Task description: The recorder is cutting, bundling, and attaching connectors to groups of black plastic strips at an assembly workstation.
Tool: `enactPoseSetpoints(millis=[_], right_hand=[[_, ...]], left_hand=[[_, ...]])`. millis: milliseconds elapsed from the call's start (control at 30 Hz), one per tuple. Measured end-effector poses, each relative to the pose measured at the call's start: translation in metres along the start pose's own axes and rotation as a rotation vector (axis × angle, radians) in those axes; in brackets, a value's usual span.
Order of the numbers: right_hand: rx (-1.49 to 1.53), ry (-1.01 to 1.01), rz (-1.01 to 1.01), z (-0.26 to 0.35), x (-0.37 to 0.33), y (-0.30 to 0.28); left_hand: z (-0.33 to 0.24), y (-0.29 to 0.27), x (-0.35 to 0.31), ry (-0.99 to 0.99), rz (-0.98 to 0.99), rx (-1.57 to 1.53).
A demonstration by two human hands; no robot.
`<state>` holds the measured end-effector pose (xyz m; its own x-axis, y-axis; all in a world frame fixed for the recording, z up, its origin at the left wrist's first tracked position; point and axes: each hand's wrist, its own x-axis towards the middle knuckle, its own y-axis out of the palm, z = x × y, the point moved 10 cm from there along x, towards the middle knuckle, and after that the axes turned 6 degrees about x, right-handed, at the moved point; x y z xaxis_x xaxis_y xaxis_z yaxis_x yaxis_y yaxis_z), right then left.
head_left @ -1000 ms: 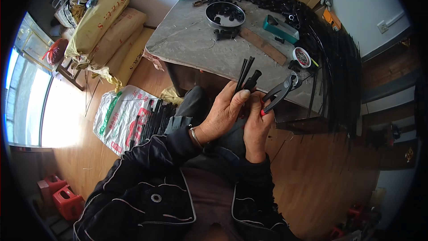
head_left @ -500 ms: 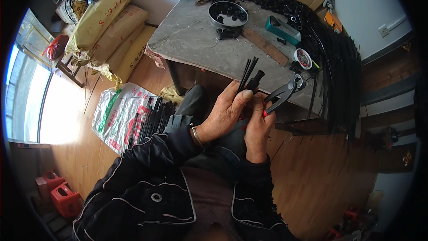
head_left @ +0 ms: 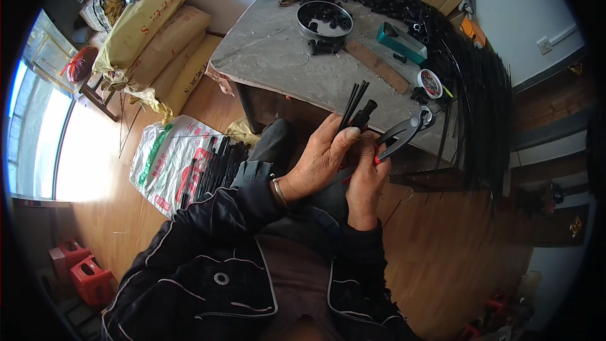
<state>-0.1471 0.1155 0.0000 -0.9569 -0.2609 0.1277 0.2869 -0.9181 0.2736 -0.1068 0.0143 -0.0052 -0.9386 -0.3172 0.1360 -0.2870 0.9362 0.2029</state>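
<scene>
My left hand point(head_left: 322, 156) is closed round several thin black rods point(head_left: 352, 106) and a thicker black tubular fitting point(head_left: 364, 113), all sticking up past the fingers. Beside it, my right hand point(head_left: 366, 186) grips a pair of pincers point(head_left: 404, 141) by the red handles. The dark metal head of the pincers points up and right, away from the rods, over the table's near edge. Both hands are close together above my lap, and the lower ends of the rods are hidden behind my left hand.
On the grey table point(head_left: 265, 57) stand a round metal bowl point(head_left: 304, 24) of black parts, a wooden strip point(head_left: 379, 68), a teal box point(head_left: 404, 46) and a small white cup point(head_left: 431, 83). Long black rods point(head_left: 483, 107) hang over its right side. More rods lie on a sack point(head_left: 151, 158) at left.
Hardly anything differs. The pincers' head has shifted very slightly, and both hands keep their hold in the same place.
</scene>
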Motion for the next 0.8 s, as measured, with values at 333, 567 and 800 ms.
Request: enactPoseSetpoints(millis=[333,567,800], right_hand=[[0.000,0.027,0.024,-0.004,-0.001,-0.003],[0.038,0.026,0.000,-0.006,-0.002,-0.005],[0.092,0.064,-0.022,-0.012,-0.001,-0.007]], left_hand=[[-0.003,0.000,0.001,0.020,0.006,0.070],[-0.006,0.001,0.002,0.047,0.005,0.084],[-0.003,0.000,0.002,0.041,0.002,0.116]])
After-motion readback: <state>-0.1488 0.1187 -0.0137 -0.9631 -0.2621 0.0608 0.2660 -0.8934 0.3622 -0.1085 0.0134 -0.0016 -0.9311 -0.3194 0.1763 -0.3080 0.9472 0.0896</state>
